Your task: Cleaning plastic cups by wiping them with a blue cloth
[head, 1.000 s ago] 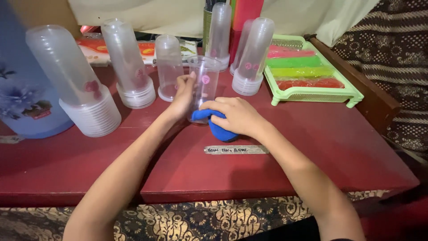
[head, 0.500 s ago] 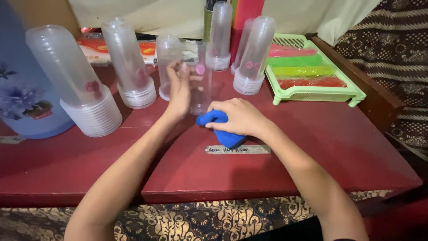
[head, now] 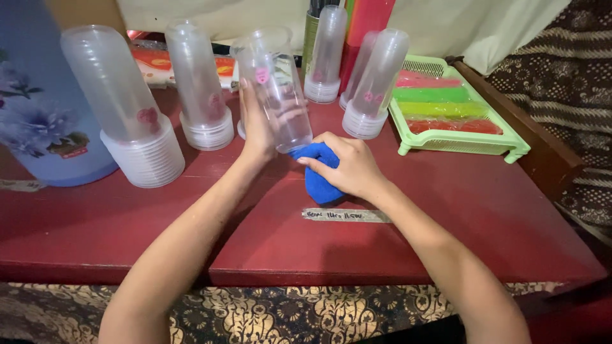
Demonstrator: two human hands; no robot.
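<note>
My left hand (head: 258,127) grips a clear plastic cup (head: 277,89) with a small pink mark, lifted and tilted above the red table (head: 446,216), mouth down toward my right hand. My right hand (head: 347,165) holds a blue cloth (head: 317,173) bunched against the cup's lower rim, resting on the table top.
Several stacks of clear plastic cups stand upside down behind: a wide stack (head: 124,108), another stack (head: 197,86), and stacks at the back (head: 326,54) (head: 376,86). A green tray (head: 459,130) with coloured strips sits right. A blue flowered container (head: 35,108) is at left. A paper strip (head: 344,215) lies near.
My left hand has lifted the cup off the table and tipped it, mouth toward the cloth. My right hand with the blue cloth has shifted slightly under the cup's rim.
</note>
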